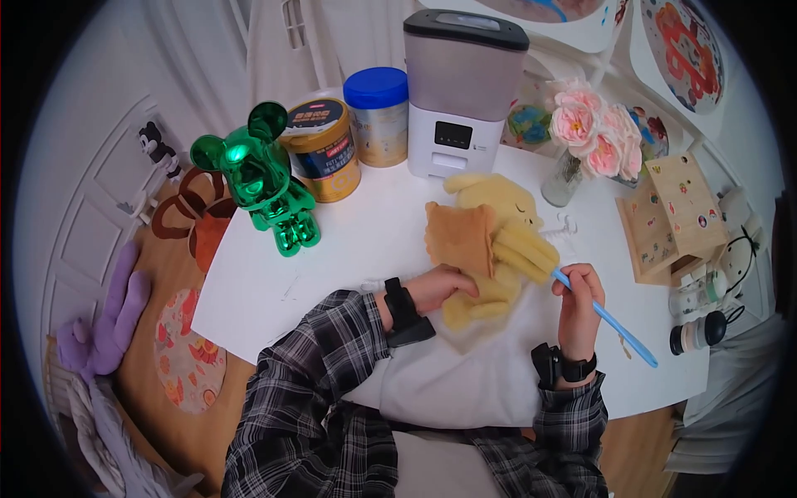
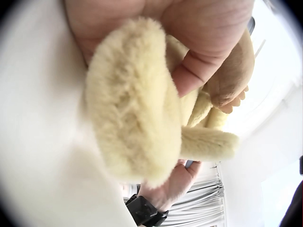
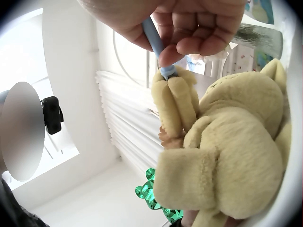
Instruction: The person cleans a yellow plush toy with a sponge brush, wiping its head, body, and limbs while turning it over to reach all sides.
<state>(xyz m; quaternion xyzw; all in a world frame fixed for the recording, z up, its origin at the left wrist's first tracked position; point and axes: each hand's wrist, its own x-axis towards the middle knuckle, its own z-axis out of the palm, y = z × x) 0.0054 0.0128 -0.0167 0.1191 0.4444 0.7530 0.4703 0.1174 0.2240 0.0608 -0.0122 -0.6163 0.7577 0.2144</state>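
Head view, plush toy: the yellow plush toy [image 1: 490,197] lies on the white counter [image 1: 332,286], in front of the dispenser [image 1: 457,116], its stitched face toward the right side.
Brown cloth: a scallop-edged brown cloth [image 1: 459,236] lies over part of the toy's body.
Left hand: the left hand [image 1: 440,286] has its grip clamped on the toy's lower part, near the cloth.
Right hand: the right hand [image 1: 579,303] pinches a slim blue stick [image 1: 621,334] between thumb and fingers; one end meets the toy's narrow limbs, the other slants down over the counter.
Back left of counter: a shiny green bear figure [image 1: 261,184], a gold can [image 1: 328,158] and a blue-lidded canister [image 1: 378,124] stand side by side.
Right of counter: pink roses [image 1: 594,133] in a glass vase [image 1: 564,180], then a stickered wooden house [image 1: 681,207].

Left wrist view, foot: a fluffy pale yellow foot fills the middle, the left hand's thumb and fingers around the leg behind it.
Beyond: the cloth hangs past the thumb; the right hand shows lower down.

Right wrist view, stick tip: it touches the ends of two narrow limbs pressed together; whether it goes in between them, I cannot tell.
Toy's body: round head and belly beside those limbs, a blunt foot toward the bear figure.
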